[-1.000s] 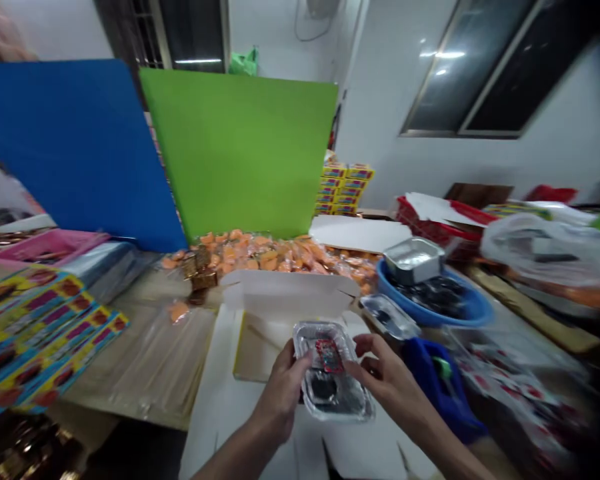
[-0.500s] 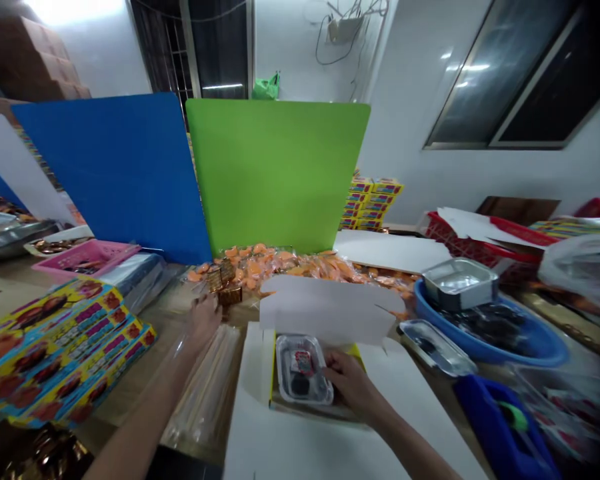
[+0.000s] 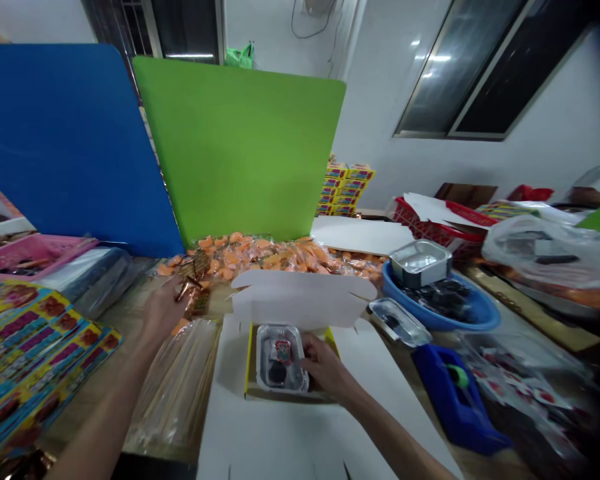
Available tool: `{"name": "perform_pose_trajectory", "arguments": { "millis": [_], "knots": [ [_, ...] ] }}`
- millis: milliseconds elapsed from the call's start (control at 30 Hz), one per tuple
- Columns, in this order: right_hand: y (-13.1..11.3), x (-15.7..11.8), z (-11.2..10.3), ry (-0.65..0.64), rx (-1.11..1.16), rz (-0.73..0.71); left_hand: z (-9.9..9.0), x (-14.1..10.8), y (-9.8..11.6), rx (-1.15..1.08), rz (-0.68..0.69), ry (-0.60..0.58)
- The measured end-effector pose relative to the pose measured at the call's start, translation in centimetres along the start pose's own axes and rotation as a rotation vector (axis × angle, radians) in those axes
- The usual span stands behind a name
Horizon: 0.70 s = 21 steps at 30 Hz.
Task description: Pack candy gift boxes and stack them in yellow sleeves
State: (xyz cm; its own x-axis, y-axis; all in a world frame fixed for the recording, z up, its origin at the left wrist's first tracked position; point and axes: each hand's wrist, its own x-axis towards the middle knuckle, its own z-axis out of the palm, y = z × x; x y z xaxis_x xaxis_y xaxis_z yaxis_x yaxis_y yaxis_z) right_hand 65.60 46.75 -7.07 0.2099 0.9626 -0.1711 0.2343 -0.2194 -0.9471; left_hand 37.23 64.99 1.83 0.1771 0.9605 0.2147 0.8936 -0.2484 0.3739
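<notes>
As the right hand (image 3: 325, 367) rests its fingers (image 3: 310, 353) on a foil tray (image 3: 265, 360) inside a white carton (image 3: 300, 300), the left hand (image 3: 163, 310) spreads open by gold packets (image 3: 193, 297).

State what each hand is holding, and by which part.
The right hand touches the right rim of a rectangular silver foil tray in a white cardboard box. The left hand is at crinkled gold foil pieces; any grip there cannot be told.
</notes>
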Motion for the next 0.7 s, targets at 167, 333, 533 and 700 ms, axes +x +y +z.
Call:
{"name": "perform_pose_trajectory", "arguments": {
  "millis": [167, 333, 533, 700],
  "knots": [
    [0.0, -0.1, 0.0, -0.035, 0.026, -0.041, 0.4, -11.1, 4.5, -0.670, -0.006, -0.156],
    [-0.5, -0.4, -0.1, -0.034, 0.047, -0.075, 5.2, -13.0, 11.8, -0.754, 0.179, -0.297],
    [0.3, -0.5, -0.2, -0.062, 0.114, -0.095, 7.6, -12.9, 13.3, -0.142, 0.407, -0.259],
    [0.6, -0.6, -0.1, -0.083, 0.136, -0.031, 5.0, -9.9, 7.6, -0.017, 0.244, -0.135]
  ]
}}
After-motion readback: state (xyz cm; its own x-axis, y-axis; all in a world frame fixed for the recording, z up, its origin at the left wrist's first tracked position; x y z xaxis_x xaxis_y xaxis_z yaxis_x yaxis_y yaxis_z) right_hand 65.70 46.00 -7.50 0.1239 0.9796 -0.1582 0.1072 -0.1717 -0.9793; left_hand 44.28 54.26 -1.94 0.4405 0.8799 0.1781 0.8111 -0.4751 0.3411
